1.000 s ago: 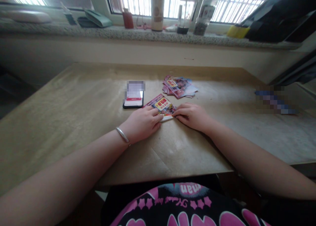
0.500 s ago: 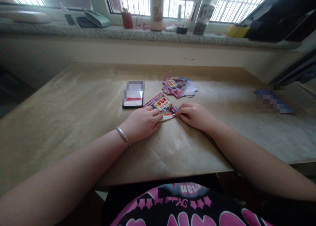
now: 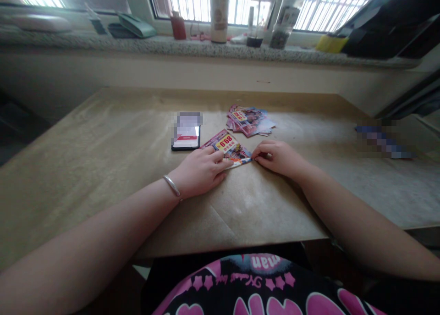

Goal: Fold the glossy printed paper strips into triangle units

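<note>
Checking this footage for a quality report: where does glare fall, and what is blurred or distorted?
In the head view, glare blows out the barred window; a mosaic blur hides part of the phone and an object at right; wide-angle distortion bows the table edges.

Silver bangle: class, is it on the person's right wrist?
No, the silver bangle circles the wrist behind the left hand, and the right wrist shows none.

L hand [image 3: 200, 170] on pink flyer [image 3: 226, 146], R hand [image 3: 278, 158] at its corner.
</note>
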Motion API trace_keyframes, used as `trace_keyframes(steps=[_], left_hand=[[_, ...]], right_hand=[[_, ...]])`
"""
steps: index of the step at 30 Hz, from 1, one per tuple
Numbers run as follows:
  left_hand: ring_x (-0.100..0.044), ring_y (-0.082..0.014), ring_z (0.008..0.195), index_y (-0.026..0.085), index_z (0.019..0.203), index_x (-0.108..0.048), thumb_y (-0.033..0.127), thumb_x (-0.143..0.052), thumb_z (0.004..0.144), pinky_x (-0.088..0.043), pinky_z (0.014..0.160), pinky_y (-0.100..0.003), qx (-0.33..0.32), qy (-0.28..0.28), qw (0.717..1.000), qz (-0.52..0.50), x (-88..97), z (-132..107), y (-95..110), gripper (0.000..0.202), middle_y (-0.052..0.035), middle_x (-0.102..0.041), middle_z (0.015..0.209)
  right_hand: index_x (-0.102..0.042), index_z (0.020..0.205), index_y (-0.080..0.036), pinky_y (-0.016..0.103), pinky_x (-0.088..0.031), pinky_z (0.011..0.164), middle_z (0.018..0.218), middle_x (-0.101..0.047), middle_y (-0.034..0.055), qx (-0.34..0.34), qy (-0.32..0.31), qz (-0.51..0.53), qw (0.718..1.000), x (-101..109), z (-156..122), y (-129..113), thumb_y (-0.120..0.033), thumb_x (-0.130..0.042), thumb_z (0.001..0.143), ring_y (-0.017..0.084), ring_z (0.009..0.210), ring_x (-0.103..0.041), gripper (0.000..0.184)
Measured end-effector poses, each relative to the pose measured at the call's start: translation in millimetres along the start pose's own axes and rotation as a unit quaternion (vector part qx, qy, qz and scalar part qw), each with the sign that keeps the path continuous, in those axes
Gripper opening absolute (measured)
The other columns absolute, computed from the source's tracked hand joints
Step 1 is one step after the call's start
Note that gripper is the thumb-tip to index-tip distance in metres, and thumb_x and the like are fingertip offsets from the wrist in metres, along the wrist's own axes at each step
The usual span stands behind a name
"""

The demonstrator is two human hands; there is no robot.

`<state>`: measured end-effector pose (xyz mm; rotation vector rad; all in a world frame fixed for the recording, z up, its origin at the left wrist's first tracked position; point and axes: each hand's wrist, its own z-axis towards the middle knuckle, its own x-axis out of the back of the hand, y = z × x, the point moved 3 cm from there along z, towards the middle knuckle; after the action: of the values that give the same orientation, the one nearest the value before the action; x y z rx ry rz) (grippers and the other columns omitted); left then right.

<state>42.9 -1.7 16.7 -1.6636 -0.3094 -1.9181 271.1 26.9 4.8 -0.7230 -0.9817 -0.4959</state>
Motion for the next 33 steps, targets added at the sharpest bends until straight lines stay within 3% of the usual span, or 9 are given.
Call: trace_keyframes(steps=[6, 18, 33], left_hand=[[-0.055, -0.0234, 0.093, 0.024, 0.124, -0.060, 0.036, -0.049, 0.094, -0.045, 0.085, -0.038, 0.003, 0.002, 1.000, 0.008, 0.7, 0, 2, 0.034, -0.0068, -0.063, 0.106], [-0.056, -0.0226, 0.100, 0.017, 0.121, -0.060, 0.029, -0.048, 0.094, -0.045, 0.090, -0.037, -0.006, 0.010, 1.000, -0.008, -3.1, 0, 5, 0.032, -0.0078, -0.064, 0.111], [-0.055, -0.0232, 0.099, 0.019, 0.127, -0.058, 0.030, -0.048, 0.096, -0.044, 0.089, -0.037, -0.023, 0.004, 1.000, -0.001, -2.2, 0, 5, 0.034, -0.0083, -0.063, 0.112]], right_hand=[[-0.072, 0.096, -0.019, 0.033, -0.048, 0.083, 0.092, -0.068, 0.0076, 0.066, -0.017, -0.063, 0.996, -3, 1, -16, -0.014, -0.054, 0.086, 0.020, 0.088, -0.061, 0.021], [-0.075, 0.095, -0.020, 0.030, -0.049, 0.081, 0.091, -0.070, 0.0071, 0.076, -0.016, -0.055, 0.995, -9, 3, -16, -0.012, -0.055, 0.085, 0.019, 0.086, -0.063, 0.024], [-0.075, 0.095, -0.019, 0.030, -0.050, 0.080, 0.092, -0.070, 0.0079, 0.067, -0.026, -0.039, 0.997, -7, 3, -16, -0.013, -0.052, 0.088, 0.018, 0.085, -0.064, 0.024]])
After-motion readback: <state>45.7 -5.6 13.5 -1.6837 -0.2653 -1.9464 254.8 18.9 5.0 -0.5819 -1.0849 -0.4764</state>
